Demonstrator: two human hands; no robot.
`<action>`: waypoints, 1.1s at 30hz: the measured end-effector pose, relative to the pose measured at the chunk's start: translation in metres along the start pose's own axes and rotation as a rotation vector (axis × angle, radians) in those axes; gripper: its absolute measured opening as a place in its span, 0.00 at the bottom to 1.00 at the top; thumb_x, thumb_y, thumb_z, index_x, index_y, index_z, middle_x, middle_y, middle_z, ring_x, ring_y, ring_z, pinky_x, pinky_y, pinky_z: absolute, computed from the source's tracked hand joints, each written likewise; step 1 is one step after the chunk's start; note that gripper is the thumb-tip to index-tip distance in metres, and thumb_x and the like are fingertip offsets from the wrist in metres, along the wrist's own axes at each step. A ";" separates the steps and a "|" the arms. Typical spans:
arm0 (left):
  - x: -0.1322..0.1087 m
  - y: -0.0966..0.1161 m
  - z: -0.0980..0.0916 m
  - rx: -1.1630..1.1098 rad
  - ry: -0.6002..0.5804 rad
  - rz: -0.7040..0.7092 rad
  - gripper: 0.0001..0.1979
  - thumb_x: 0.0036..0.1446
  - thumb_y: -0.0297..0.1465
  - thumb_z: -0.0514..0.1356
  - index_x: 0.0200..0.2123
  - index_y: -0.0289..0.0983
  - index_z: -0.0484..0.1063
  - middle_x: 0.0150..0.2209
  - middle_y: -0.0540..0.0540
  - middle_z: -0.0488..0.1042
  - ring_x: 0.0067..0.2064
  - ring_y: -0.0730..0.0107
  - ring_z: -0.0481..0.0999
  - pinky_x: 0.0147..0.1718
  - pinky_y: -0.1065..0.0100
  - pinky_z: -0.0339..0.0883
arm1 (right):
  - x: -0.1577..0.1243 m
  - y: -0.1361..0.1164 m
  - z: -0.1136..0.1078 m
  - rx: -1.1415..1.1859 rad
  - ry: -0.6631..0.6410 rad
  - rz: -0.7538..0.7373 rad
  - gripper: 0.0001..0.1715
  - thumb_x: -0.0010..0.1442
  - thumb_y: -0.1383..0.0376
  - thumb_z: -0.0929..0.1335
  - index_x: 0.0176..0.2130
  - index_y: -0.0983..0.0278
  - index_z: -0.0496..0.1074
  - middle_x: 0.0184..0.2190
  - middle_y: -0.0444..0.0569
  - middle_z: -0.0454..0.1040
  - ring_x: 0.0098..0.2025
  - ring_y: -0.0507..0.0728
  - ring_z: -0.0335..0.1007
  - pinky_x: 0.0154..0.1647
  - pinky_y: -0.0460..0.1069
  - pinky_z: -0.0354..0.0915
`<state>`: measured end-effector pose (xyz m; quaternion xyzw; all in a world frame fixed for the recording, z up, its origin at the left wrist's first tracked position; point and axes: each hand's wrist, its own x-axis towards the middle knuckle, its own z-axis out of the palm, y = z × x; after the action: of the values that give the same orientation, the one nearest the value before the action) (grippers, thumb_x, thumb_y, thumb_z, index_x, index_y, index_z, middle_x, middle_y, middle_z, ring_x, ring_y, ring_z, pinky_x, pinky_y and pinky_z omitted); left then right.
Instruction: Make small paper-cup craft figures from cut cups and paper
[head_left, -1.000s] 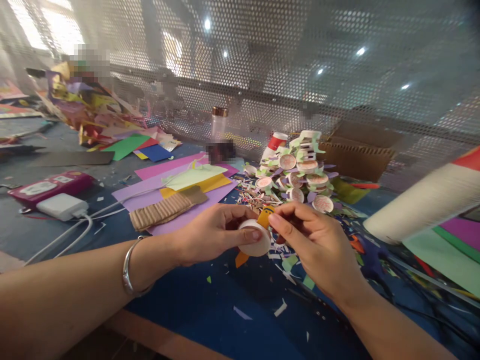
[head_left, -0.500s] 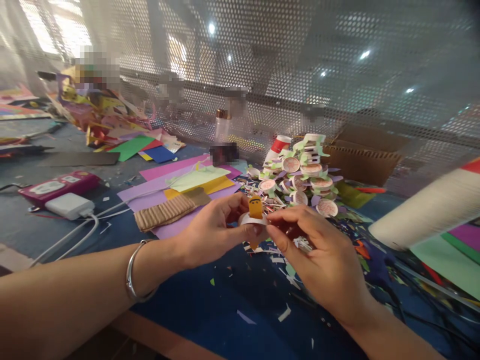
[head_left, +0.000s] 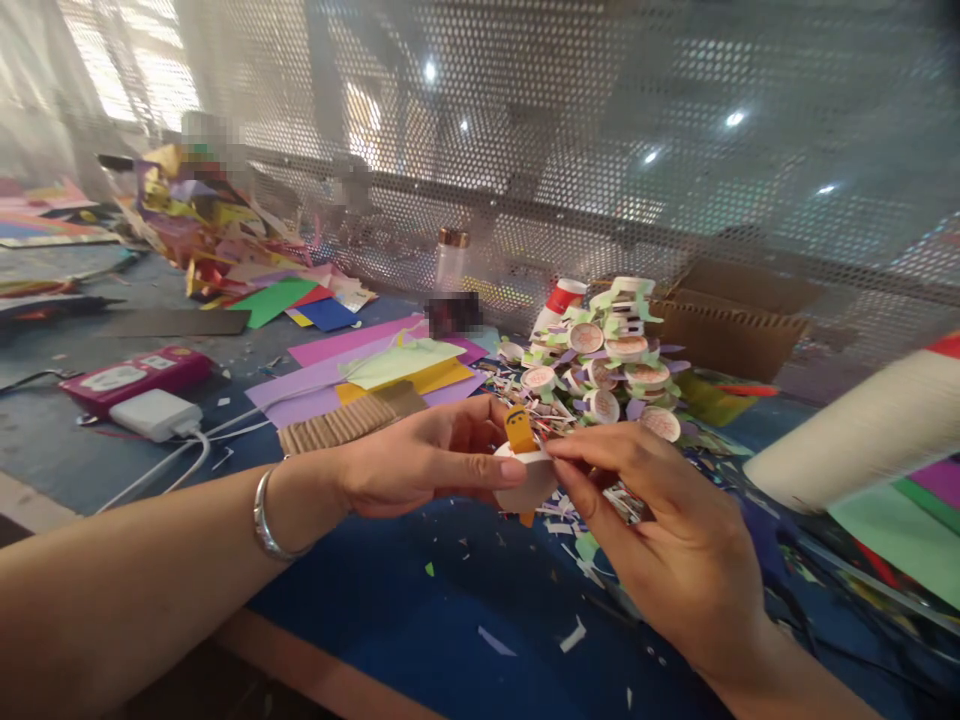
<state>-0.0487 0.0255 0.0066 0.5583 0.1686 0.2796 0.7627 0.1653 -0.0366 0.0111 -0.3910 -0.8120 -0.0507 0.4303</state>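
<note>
Cap (head_left: 526,480) now tilted nearer the bench, pinched by left hand (head_left: 420,462); right hand (head_left: 675,540) fingertips closed on orange paper strip (head_left: 519,428).

Both forearms were bare, no sleeves in view. Left hand (head_left: 420,465) had a thin silver-coloured metal bangle (head_left: 266,515) round the wrist, plain, smooth, w/ a bright sheen. Right hand (head_left: 675,545) wore nothing: no ring, no watch, no band. Fingernails were short, unpainted as far as could be told.
</note>
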 end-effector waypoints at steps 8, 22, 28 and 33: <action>0.006 -0.004 0.003 -0.041 0.063 0.065 0.06 0.58 0.28 0.69 0.39 0.34 0.79 0.36 0.47 0.78 0.36 0.75 0.76 0.39 0.74 0.70 | 0.000 0.004 0.000 -0.028 0.020 -0.015 0.13 0.68 0.74 0.68 0.48 0.57 0.74 0.42 0.47 0.78 0.45 0.54 0.76 0.47 0.51 0.69; 0.003 -0.004 0.008 0.015 0.044 0.174 0.09 0.60 0.22 0.66 0.44 0.37 0.80 0.42 0.48 0.82 0.44 0.76 0.78 0.48 0.74 0.67 | -0.002 0.001 -0.001 -0.011 0.066 -0.042 0.15 0.66 0.76 0.69 0.48 0.59 0.74 0.43 0.47 0.77 0.47 0.53 0.75 0.52 0.50 0.68; 0.006 -0.007 0.007 -0.002 0.089 0.167 0.08 0.58 0.26 0.68 0.42 0.35 0.81 0.40 0.46 0.82 0.42 0.73 0.79 0.48 0.71 0.69 | -0.003 0.003 0.000 -0.041 0.060 -0.060 0.16 0.66 0.76 0.69 0.48 0.58 0.75 0.43 0.47 0.77 0.45 0.53 0.76 0.48 0.50 0.69; 0.009 -0.013 0.010 -0.084 0.140 0.217 0.06 0.59 0.28 0.69 0.39 0.33 0.81 0.36 0.47 0.82 0.39 0.76 0.78 0.44 0.75 0.68 | -0.002 0.003 0.003 -0.068 0.055 -0.100 0.14 0.66 0.77 0.69 0.48 0.63 0.77 0.42 0.48 0.77 0.43 0.51 0.76 0.47 0.48 0.69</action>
<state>-0.0330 0.0200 -0.0024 0.5200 0.1483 0.4057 0.7369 0.1666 -0.0342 0.0074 -0.3626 -0.8163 -0.1107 0.4358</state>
